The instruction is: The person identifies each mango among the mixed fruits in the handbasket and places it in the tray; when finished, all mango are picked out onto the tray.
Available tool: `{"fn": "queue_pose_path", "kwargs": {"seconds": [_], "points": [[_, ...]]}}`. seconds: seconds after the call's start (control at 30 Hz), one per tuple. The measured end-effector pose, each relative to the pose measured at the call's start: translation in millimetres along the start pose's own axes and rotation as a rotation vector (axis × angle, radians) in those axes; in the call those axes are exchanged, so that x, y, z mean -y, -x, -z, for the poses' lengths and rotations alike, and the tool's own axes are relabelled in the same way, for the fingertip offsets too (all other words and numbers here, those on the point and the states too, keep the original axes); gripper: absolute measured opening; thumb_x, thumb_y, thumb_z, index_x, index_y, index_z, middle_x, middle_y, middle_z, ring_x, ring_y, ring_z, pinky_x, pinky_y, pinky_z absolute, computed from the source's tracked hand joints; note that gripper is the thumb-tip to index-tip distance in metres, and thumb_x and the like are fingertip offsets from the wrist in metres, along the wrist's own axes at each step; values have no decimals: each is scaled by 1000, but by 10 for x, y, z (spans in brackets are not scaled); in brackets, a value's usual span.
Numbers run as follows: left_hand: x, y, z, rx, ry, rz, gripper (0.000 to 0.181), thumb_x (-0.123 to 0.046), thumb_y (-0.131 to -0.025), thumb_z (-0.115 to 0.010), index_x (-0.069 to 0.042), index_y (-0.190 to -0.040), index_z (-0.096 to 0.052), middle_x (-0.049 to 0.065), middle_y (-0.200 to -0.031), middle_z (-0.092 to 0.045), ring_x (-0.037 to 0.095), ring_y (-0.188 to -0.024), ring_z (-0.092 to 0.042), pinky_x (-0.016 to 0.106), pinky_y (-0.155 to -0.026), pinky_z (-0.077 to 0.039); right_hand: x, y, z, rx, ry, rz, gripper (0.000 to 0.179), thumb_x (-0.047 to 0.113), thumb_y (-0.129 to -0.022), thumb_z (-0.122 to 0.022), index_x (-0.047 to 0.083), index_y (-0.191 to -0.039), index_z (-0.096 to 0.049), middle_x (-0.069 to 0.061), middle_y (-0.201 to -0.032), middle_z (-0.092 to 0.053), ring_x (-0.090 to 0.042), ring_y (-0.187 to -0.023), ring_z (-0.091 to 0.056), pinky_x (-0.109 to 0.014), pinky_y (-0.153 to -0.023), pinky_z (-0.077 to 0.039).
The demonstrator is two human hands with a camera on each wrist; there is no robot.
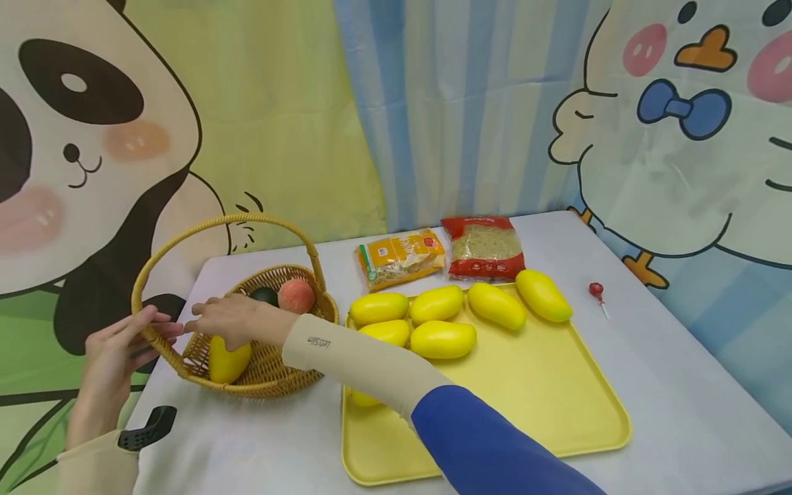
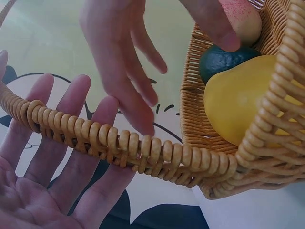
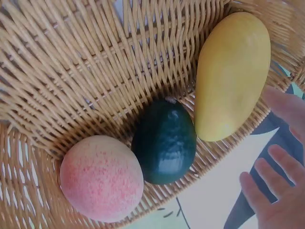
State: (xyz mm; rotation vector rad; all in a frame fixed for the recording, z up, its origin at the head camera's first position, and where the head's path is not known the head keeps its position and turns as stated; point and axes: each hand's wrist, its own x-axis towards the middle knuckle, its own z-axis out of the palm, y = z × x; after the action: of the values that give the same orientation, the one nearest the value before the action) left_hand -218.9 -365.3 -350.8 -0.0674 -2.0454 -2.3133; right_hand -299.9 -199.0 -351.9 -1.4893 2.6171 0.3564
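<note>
A wicker basket (image 1: 266,392) with a tall arched handle (image 1: 218,221) stands at the table's left. Inside it lie a yellow mango (image 3: 233,76), a dark green avocado (image 3: 164,142) and a pink peach (image 3: 101,178). My left hand (image 1: 117,350) is at the left side of the handle, its fingers extended across it beneath the wrapped cane. Over the basket's left part reaches my right hand (image 1: 238,320), with nothing in it. Its loosely stretched fingers (image 2: 138,81) point toward the left hand, close to the handle in the left wrist view.
A yellow tray (image 1: 532,399) holds several mangoes (image 1: 443,339), some partly behind my right sleeve. Behind it lie an orange food packet (image 1: 402,258) and a red-ended packet of noodles (image 1: 485,249). A red lollipop (image 1: 596,289) lies right of the tray. Printed curtains (image 1: 297,124) back the table.
</note>
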Motion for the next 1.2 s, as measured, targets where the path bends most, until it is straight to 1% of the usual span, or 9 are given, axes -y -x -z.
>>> {"fn": "queue_pose_path", "kwargs": {"seconds": [0.17,0.33,0.47,0.57,0.83,0.93,1.03,1.13,1.2], "points": [[-1,-7,9,5,1,-5,25,-20,-98,-55,-5,-94,-74,3,-82,-75,14,-76,-73,24,-67,-58,-5,-49,-62,49,36,37,68,24,-91,-66,41,-147,-33,12,-149,-34,-5,-130,-40,-21,-102,-40],[-22,-5,16,4,-4,-24,25,-19,-99,-53,-5,-94,-74,3,-82,-75,14,-75,-73,24,-67,-58,32,-68,-79,83,74,44,67,24,-89,-67,42,-144,-35,13,-148,-33,-3,-127,-42,-22,-101,-42],[-35,2,22,6,-8,-21,26,-19,-99,-53,-5,-94,-74,3,-82,-75,15,-74,-73,24,-67,-58,75,-47,-87,137,86,28,61,26,-94,-60,44,-146,-33,12,-154,-26,-4,-131,-38,-21,-106,-37],[-31,9,19,10,-2,-16,26,-19,-99,-53,-5,-94,-74,3,-82,-75,15,-75,-73,24,-67,-58,97,-31,-112,149,95,31,57,29,-95,-57,45,-145,-34,13,-156,-23,-5,-135,-34,-21,-109,-33],[20,6,6,12,-12,-12,25,-20,-99,-54,-6,-94,-74,3,-82,-75,14,-74,-73,24,-68,-58,141,-66,-148,130,273,10,56,30,-96,-56,51,-142,-33,14,-157,-18,-9,-141,-23,-24,-111,-30],[25,6,6,10,-15,-11,25,-20,-99,-54,-6,-94,-74,3,-82,-75,14,-74,-73,24,-67,-58,143,-87,-163,111,295,10,53,29,-97,-53,49,-143,-34,13,-156,-20,-8,-140,-26,-24,-112,-30],[16,0,3,7,-18,-14,25,-20,-99,-54,-6,-94,-74,3,-82,-75,14,-75,-73,24,-68,-58,143,-108,-168,112,267,15,53,27,-99,-51,44,-146,-32,14,-153,-28,-7,-135,-35,-22,-110,-32],[2,-6,-3,-9,-34,-17,25,-21,-99,-54,-6,-94,-74,2,-81,-75,14,-74,-73,24,-68,-58,144,-114,-163,136,229,18,53,26,-100,-48,40,-147,-29,15,-148,-38,-5,-128,-42,-20,-108,-34],[-5,-6,-2,-12,-38,-18,25,-21,-99,-55,-5,-94,-74,2,-81,-75,13,-74,-73,24,-68,-57,145,-105,-161,165,218,10,55,25,-99,-52,40,-147,-30,14,-146,-41,-4,-125,-44,-20,-107,-36]]}}
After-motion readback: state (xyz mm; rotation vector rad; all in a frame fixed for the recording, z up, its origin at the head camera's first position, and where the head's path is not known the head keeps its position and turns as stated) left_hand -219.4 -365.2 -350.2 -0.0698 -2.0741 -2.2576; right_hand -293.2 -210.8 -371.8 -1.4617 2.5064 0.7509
